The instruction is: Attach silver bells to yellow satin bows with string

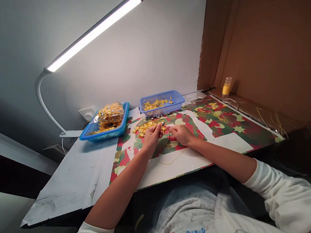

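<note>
My left hand (152, 135) is closed in a pinch, with a small shiny silver piece (162, 124) at its fingertips. Close beside it on the right, my right hand (181, 134) is closed too, thumb and finger pinched on a thin yellow cord. Loops of yellow cord (175, 160) trail over the table below the hands. Behind my left hand lies a pile of gold ribbon bows (142, 127). Several small silver balls (155, 116) lie just beyond it. My fingers hide how the cord and the silver piece meet.
A blue basket (105, 135) at the left holds bagged and loose gold pieces. Another blue basket (163, 108) holds gold bows. More bows (211, 107) lie at the right. A yellow-filled bottle (226, 87) stands near the cardboard wall (271, 40). A lit lamp (93, 32) hangs overhead.
</note>
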Available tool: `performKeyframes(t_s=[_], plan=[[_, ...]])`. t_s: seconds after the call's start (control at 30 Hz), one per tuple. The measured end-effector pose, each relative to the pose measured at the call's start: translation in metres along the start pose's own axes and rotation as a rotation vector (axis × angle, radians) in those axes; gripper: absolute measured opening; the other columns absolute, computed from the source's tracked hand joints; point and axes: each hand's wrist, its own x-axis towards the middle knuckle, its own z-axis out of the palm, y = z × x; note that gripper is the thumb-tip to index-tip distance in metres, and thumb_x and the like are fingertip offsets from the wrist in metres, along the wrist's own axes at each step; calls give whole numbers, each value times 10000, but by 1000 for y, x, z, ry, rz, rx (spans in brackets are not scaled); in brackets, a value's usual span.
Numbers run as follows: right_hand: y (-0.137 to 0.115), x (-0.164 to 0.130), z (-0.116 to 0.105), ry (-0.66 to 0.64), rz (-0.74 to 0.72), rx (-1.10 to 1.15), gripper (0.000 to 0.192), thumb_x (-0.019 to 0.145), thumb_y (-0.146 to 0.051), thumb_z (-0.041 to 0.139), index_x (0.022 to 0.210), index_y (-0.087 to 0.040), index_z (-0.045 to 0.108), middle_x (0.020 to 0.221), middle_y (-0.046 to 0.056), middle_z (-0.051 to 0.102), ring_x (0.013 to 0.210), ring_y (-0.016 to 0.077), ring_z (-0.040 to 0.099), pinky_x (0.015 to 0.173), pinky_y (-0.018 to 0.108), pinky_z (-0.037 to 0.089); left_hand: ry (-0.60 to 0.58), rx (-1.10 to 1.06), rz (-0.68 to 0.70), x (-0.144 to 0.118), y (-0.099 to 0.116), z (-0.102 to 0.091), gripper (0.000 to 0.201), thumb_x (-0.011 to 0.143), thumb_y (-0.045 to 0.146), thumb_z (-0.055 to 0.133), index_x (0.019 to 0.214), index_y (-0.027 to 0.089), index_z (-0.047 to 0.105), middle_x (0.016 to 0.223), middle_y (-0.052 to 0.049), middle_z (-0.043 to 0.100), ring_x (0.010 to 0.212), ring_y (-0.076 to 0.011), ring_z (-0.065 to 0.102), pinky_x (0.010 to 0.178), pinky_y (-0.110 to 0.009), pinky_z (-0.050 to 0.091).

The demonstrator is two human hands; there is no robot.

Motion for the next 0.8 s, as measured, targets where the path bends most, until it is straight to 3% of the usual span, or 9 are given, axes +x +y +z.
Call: performKeyframes(t_s=[0.5, 0.57, 0.63, 0.8], plan=[[2, 8, 6, -8, 77, 16, 538, 920, -559, 300, 527, -194, 334, 511, -11, 417, 518, 124, 379, 522, 269, 225, -29, 13, 24, -3, 1, 5, 313, 742, 409, 680, 599, 164, 547, 543, 41, 451, 518, -87, 386, 510, -231, 302], [2, 8, 6, -14, 83, 22, 535, 921, -554, 300, 527, -194, 331, 509, -12, 411, 514, 123, 376, 521, 269, 226, -28, 0, 11, -3, 1, 5, 249, 741, 389, 683, 714, 147, 631, 544, 52, 445, 515, -82, 378, 510, -227, 293], [2, 8, 6, -17, 90, 26, 532, 920, -553, 304, 529, -194, 333, 509, -13, 408, 515, 123, 378, 522, 267, 230, -24, -12, -2, -4, 1, 4, 305, 746, 373, 682, 930, 130, 685, 549, 61, 452, 510, -77, 375, 515, -224, 289], [1, 7, 5, -33, 105, 28, 538, 913, -558, 310, 518, -194, 333, 502, -14, 396, 514, 122, 370, 520, 265, 233, 4, -47, -13, -7, 4, 6, 641, 743, 321, 691, 1337, 146, 529, 556, 82, 460, 529, -76, 404, 545, -220, 318]])
